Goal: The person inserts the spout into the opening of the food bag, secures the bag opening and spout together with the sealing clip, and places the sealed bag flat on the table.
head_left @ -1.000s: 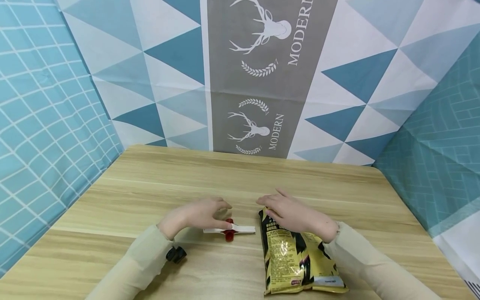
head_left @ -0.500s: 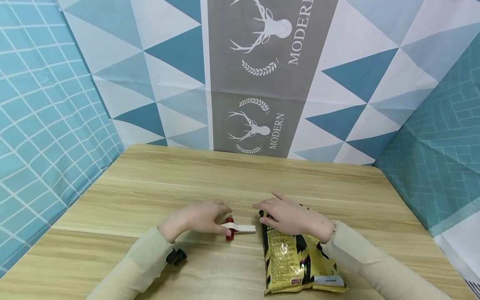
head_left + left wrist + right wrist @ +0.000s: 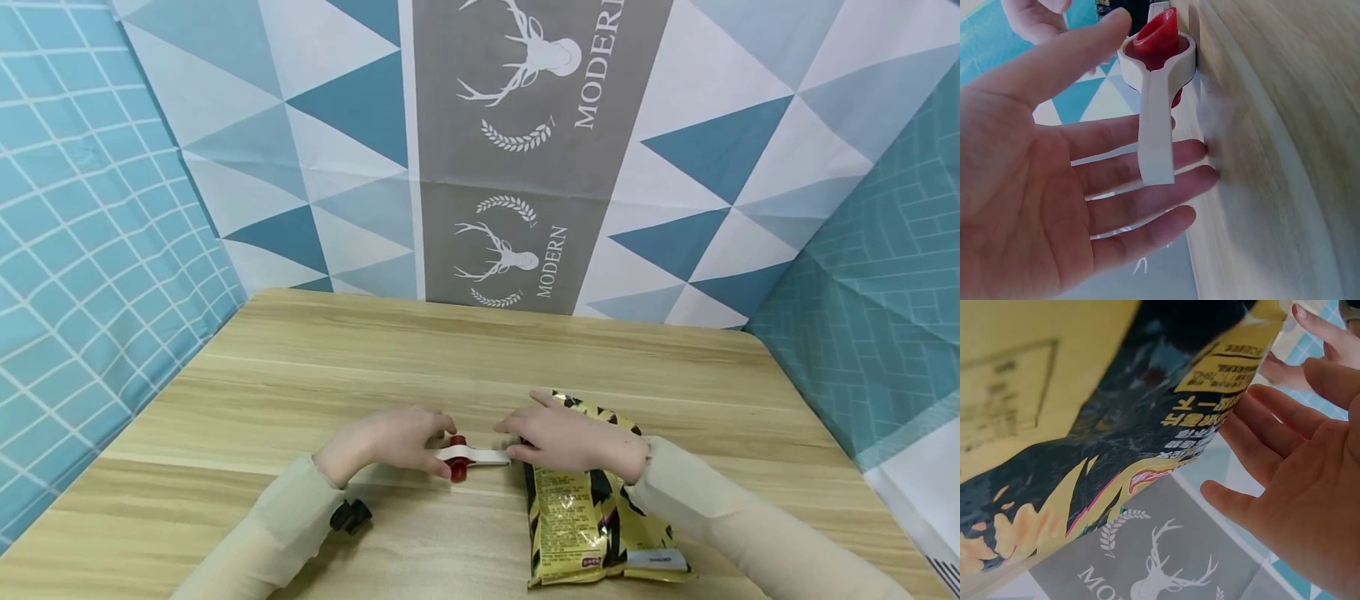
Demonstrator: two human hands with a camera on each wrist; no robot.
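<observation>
A white clip-like piece with a red, tube-like middle lies on the table between the hands. My left hand is around its left end, thumb in front and fingers behind. In the left wrist view the fingers are spread, and the white arm stands between the camera and the fingers; contact is unclear. My right hand is over the top left part of a gold and black snack bag, fingertips near the clip's right end. The right wrist view has its fingers extended beside the bag's edge.
The wooden table runs back to a patterned wall cloth. Blue tiled cloth hangs on the left and teal cloth on the right. A small black device sits under the left sleeve.
My right hand has slid left and a little nearer, uncovering the bag's far edge. The left hand has drawn slightly left and its thumb has come lower, so more of the white arm shows.
</observation>
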